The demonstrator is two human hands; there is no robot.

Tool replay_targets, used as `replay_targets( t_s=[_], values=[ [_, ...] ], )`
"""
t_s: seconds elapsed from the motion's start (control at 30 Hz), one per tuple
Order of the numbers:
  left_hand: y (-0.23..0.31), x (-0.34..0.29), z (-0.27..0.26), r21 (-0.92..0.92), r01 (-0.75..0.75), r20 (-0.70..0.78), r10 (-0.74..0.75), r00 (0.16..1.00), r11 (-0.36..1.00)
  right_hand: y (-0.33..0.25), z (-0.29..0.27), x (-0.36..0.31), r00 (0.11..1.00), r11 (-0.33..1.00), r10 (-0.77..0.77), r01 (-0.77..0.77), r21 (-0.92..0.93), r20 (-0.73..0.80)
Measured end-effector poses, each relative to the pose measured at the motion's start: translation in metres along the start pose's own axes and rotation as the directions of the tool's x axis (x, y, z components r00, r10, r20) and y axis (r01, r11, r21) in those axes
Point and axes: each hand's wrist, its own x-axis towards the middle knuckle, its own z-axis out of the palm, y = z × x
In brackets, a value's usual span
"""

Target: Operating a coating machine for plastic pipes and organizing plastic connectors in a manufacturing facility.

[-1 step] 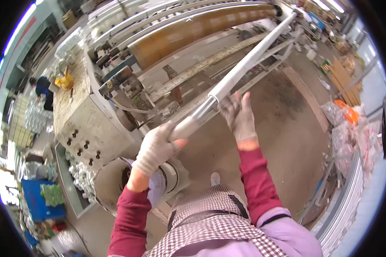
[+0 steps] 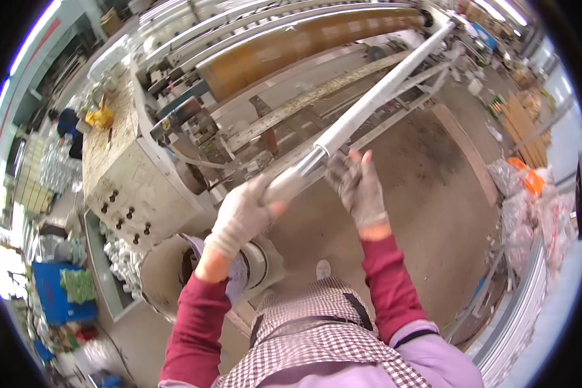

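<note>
My left hand (image 2: 244,215), in a pale work glove, is wrapped round a short whitish tube (image 2: 287,185), blurred by motion. The tube sits around the near end of a shiny metal shaft (image 2: 311,160). Farther along, a long white roll (image 2: 385,94) covers the shaft, which slants away to the far right. My right hand (image 2: 359,193), gloved with darkened fingers, is beside the roll's near end. Its thumb points up, apart from the slightly bent fingers, and nothing shows in it. Whether those fingertips touch the shaft is hard to tell.
A machine with a wide brown roller (image 2: 304,48) stands ahead. Left of it is a cabinet (image 2: 145,187) with black knobs, a bin (image 2: 161,275) below. Filled plastic bags (image 2: 517,213) lie at the right. Another person (image 2: 66,126) is at the far left.
My left hand has shifted slightly up and to the right with the short tube, toward the white roll. My right hand has stayed almost in place.
</note>
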Motion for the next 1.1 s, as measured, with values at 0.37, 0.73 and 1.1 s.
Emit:
replay_targets(
  t_s=[0.37,0.73,1.1],
  values=[
    [-0.033,0.024,-0.031,-0.125,-0.127,-0.487,0.05,0.872,0.984,0.031,0.03,-0.013,0.976,0.91,0.076,0.016,-0.414,0.203],
    [-0.28,-0.122,-0.13,0.339,0.88,-0.44,-0.77,0.462,0.334,-0.01,0.063,0.008,0.987,0.982,0.108,-0.087,-0.168,0.12],
    [-0.316,-0.123,-0.154,-0.075,0.721,-0.645,-0.585,0.491,0.689,-0.002,0.105,0.042,0.974,0.965,0.222,-0.213,-0.156,0.04]
  ],
)
